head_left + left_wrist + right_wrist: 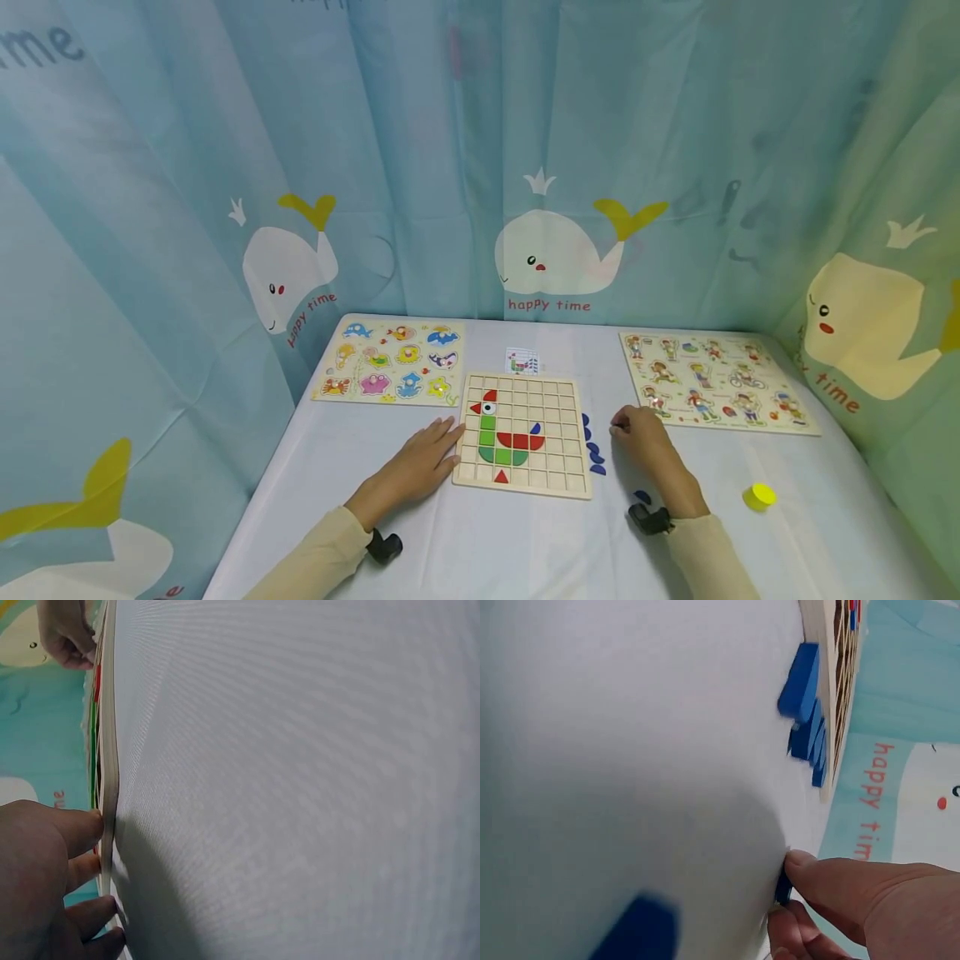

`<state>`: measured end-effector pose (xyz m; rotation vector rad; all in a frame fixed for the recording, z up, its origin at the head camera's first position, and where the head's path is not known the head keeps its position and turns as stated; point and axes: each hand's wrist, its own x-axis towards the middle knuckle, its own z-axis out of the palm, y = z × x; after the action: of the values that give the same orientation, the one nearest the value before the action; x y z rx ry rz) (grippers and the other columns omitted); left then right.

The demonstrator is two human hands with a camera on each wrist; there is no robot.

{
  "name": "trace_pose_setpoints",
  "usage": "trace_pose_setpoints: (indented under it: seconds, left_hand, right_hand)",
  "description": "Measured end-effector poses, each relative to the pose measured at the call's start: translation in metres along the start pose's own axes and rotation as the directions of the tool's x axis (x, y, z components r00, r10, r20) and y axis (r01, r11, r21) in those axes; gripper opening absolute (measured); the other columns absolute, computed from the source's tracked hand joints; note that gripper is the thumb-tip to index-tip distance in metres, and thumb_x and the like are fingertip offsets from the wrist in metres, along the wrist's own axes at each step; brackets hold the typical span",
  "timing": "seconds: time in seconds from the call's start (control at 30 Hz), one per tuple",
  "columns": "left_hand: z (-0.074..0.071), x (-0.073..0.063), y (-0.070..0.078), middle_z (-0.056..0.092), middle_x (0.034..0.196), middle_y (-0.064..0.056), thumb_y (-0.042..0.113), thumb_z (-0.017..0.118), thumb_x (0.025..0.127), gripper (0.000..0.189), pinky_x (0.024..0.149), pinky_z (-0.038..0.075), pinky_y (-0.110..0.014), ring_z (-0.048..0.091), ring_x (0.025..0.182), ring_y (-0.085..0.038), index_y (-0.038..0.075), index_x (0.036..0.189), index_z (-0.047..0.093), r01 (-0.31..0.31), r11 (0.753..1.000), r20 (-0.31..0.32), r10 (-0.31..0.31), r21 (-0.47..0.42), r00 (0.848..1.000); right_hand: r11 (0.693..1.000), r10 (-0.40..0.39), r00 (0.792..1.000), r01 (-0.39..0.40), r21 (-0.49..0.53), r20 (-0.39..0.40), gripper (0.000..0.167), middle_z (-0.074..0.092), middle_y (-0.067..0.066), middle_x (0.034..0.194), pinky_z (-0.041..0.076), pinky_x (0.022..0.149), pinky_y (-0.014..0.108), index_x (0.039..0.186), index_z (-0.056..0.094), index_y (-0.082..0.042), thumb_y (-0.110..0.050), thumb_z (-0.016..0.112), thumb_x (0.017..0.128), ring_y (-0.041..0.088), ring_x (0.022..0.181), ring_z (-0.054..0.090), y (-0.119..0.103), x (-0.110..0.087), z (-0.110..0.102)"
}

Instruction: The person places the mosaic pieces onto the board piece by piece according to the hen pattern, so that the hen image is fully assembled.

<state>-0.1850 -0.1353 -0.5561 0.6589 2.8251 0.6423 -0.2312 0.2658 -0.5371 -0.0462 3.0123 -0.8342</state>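
Head view: the left hand [420,460] rests against the left edge of one grid board [521,414], fingers relaxed, gripping nothing. The right hand [645,437] is right of the board, low over the surface [517,542]. Counted: two picture puzzles [393,371], one card [522,362], one yellow cylinder [760,497], five loose blue pieces [592,447] along the board's right side, one stray blue piece [642,497] beside the black wrist mount [649,519].

Left wrist view: fingertips [88,825] touch the board's edge; light, steady pressure should prevent sliding.

Right wrist view: the grip is a thumb-and-finger pinch on one dark blue piece [783,886]. Judged good practice: pinch by the rim, lift clear of neighbours.
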Motion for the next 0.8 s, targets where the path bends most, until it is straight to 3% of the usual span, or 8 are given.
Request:
trace_pose_setpoints:
  seconds: [0.27, 0.43, 0.8]
  left_hand:
    - [0.001, 0.000, -0.001, 0.031, 0.173, -0.013, 0.032, 0.051, 0.112, 0.058, 0.129, 0.026, -0.058, 0.025, 0.161, -0.036, 0.012, 0.165, 0.038, 0.000, 1.000, 0.003, 0.000, -0.009, 1.000]
    - [0.003, 0.001, -0.002, 0.032, 0.172, -0.013, 0.033, 0.051, 0.112, 0.058, 0.129, 0.027, -0.057, 0.026, 0.161, -0.036, 0.012, 0.165, 0.038, -0.004, 1.000, 0.000, 0.004, -0.002, 1.000]
    - [0.003, 0.001, -0.004, 0.031, 0.173, -0.011, 0.035, 0.049, 0.112, 0.058, 0.130, 0.025, -0.054, 0.025, 0.161, -0.034, 0.014, 0.165, 0.037, 0.001, 1.000, -0.006, -0.001, 0.006, 1.000]
  right_hand:
    - [0.998, -0.050, 0.999, 0.050, 0.023, -0.008, 0.012, 0.061, 0.021, 0.102, 0.056, 0.077, 0.044, 0.106, 0.067, 0.007, -0.002, 0.070, 0.099, 0.028, 0.089, 0.062, -0.037, 0.009, 0.016]
    - [0.991, -0.129, 0.991, 0.128, 0.033, 0.030, 0.008, 0.060, 0.015, 0.097, 0.055, 0.074, 0.039, 0.098, 0.066, 0.000, -0.003, 0.073, 0.098, 0.024, 0.086, 0.059, -0.059, 0.016, 0.030]
    - [0.976, -0.207, 0.974, 0.199, 0.084, 0.097, 0.010, 0.061, 0.010, 0.096, 0.054, 0.076, 0.037, 0.090, 0.069, -0.001, 0.005, 0.071, 0.096, 0.021, 0.087, 0.058, -0.074, 0.024, 0.040]
